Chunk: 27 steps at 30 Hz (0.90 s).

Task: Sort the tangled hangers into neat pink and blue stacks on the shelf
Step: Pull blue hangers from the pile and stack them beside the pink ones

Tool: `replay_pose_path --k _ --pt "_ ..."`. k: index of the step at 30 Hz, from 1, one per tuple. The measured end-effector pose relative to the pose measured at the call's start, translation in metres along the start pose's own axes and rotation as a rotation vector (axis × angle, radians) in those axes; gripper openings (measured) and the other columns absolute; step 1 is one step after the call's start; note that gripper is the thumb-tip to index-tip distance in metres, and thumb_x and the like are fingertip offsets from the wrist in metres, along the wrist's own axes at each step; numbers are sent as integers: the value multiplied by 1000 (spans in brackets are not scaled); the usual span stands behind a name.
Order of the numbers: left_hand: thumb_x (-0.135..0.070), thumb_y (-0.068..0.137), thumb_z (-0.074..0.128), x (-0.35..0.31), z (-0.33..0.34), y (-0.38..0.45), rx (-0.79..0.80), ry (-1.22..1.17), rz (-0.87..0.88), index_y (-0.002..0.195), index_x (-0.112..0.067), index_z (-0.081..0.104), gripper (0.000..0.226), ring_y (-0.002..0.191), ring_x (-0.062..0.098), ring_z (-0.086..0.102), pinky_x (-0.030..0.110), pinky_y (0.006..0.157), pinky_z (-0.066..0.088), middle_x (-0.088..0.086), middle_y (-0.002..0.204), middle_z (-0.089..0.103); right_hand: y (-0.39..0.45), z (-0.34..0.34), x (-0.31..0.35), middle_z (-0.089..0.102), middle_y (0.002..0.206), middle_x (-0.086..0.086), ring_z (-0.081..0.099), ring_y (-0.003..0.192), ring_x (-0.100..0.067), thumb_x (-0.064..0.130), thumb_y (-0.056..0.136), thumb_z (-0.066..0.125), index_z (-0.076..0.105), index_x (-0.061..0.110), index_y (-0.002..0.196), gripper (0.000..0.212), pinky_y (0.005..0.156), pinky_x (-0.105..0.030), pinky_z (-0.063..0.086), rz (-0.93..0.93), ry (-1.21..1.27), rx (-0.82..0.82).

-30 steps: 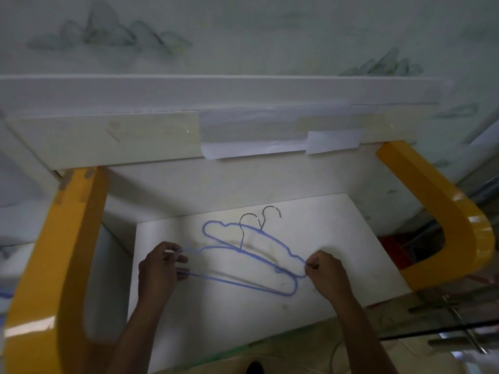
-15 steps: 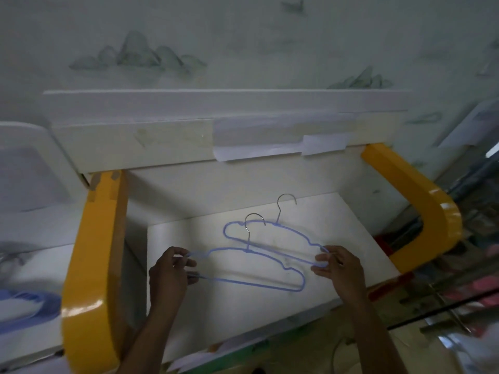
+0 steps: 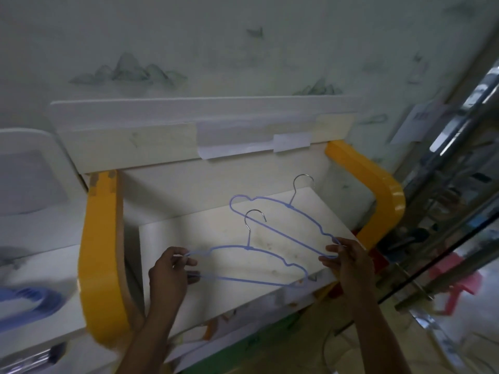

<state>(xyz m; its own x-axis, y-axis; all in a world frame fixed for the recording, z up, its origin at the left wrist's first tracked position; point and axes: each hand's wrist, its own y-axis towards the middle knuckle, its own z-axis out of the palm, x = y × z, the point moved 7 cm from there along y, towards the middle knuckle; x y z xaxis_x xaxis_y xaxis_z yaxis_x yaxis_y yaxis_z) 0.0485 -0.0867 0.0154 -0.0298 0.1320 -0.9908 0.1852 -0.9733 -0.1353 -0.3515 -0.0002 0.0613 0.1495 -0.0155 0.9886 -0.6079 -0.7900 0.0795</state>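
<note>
Two blue wire hangers with metal hooks are over the white shelf (image 3: 189,238). The near blue hanger (image 3: 251,280) is pinched at its left end by my left hand (image 3: 168,273). The far blue hanger (image 3: 283,228) lies further back and right, its right end pinched by my right hand (image 3: 348,263). The two hangers no longer overlap; the near one's hook crosses the far one's lower wire. No pink hanger shows on the shelf.
Yellow curved side frames (image 3: 100,252) (image 3: 378,201) bound the shelf left and right. A blue plastic object (image 3: 29,303) lies blurred at the far left. A pink object (image 3: 456,282) sits behind the glass and metal rails at the right.
The hangers have been pulled apart: my right hand drew the far one back and to the right, my left hand kept the near one. The view swung left.
</note>
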Motion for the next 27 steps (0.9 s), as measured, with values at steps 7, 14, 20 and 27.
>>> replay_pose_path --k 7,14,20,27 --pt "3 101 42 -17 -14 -53 -54 -17 63 90 -7 59 23 54 31 65 34 50 58 19 81 66 -21 -25 24 67 98 -18 72 65 -24 6 102 42 59 3 110 19 56 -21 57 -58 11 51" --pt "-1 101 43 -26 -33 -142 -135 15 117 96 -7 58 18 55 29 67 33 51 58 15 83 68 -59 -72 27 69 98 -13 72 72 -17 10 102 45 61 9 110 17 59 -22 58 -87 -14 114" --pt "-2 97 53 -23 -75 -205 -272 121 178 92 -12 63 15 62 25 71 46 59 61 7 78 71 -103 -79 33 68 94 -4 72 72 -17 11 101 48 62 7 112 18 59 -25 59 -111 40 183" --pt "2 98 49 -36 -140 -255 -384 65 220 96 -2 63 14 59 34 69 36 54 60 18 85 70 -139 -33 44 69 96 -12 71 77 -27 12 102 48 61 9 112 17 61 -28 59 -131 105 304"
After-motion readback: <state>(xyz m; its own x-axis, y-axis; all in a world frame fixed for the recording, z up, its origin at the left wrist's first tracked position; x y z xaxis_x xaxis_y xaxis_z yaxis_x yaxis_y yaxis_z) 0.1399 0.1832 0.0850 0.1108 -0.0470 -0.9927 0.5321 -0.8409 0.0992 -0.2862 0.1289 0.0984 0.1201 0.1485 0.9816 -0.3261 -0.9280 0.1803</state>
